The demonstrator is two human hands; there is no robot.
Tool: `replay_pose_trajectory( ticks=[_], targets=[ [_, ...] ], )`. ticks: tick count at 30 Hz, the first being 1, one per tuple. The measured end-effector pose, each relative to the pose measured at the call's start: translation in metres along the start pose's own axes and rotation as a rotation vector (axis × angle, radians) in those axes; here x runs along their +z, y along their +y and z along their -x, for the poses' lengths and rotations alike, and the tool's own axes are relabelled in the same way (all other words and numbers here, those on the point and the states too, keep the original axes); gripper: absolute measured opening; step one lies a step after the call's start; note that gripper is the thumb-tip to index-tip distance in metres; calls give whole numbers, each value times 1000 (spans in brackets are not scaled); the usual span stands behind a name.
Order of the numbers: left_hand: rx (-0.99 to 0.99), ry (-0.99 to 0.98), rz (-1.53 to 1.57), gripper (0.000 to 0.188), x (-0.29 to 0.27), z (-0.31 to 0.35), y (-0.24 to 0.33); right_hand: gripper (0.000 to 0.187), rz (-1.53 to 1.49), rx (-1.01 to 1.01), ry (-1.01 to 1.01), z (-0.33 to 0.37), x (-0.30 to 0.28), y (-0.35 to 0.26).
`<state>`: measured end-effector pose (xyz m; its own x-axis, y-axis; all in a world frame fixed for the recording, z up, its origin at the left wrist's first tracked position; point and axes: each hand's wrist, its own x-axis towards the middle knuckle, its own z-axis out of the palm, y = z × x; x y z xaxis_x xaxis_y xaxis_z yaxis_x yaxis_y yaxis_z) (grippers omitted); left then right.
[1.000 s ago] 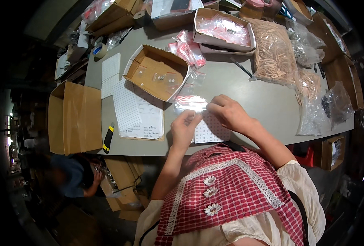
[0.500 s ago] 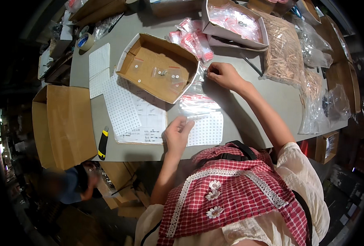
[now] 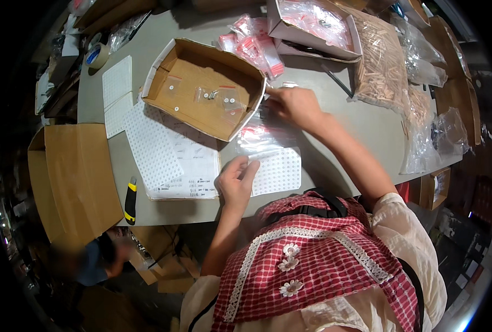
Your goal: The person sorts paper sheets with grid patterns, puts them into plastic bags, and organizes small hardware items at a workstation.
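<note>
My left hand (image 3: 236, 181) is curled at the left edge of a white label sheet (image 3: 278, 172) with rows of small printed marks, its thumb and fingers closed on that edge. My right hand (image 3: 297, 107) is beside the right wall of a shallow cardboard box (image 3: 201, 61), fingers drawn together; whatever they hold is hidden. Inside the box lie several small clear bags (image 3: 230, 99) with little round labels, one with small metal pieces. Between my hands lies a stack of clear zip bags (image 3: 265, 137) with red strips.
Left are more label sheets (image 3: 152, 145), a yellow-black utility knife (image 3: 130, 200), a tape roll (image 3: 97, 56) and a cardboard carton (image 3: 80, 177). Red-and-clear packets (image 3: 251, 51), a white box (image 3: 315, 27) and a bag of wooden dowels (image 3: 380, 61) stand behind. A co-worker's arm (image 3: 116, 263) shows lower left.
My right hand has moved left, up to the box's right wall. The left hand keeps its place at the label sheet. The whole view has shifted slightly.
</note>
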<state>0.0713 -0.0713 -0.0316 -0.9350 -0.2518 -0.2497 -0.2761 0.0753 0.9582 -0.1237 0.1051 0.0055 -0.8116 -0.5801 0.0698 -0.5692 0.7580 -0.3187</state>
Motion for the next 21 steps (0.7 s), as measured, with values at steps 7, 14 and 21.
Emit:
replay_pose_trajectory(
  ticks=[7,14,21],
  targets=[
    [40,61,55,19,1,-1,-13,29,-51,43,-67,38,-16,24],
    [73,43,-45,15,2,1,-7,24,-732,447,-27,22,-17,34],
    [101,159,2,22,5,1,-18,17,-160,151,169,14,10,25]
  ],
)
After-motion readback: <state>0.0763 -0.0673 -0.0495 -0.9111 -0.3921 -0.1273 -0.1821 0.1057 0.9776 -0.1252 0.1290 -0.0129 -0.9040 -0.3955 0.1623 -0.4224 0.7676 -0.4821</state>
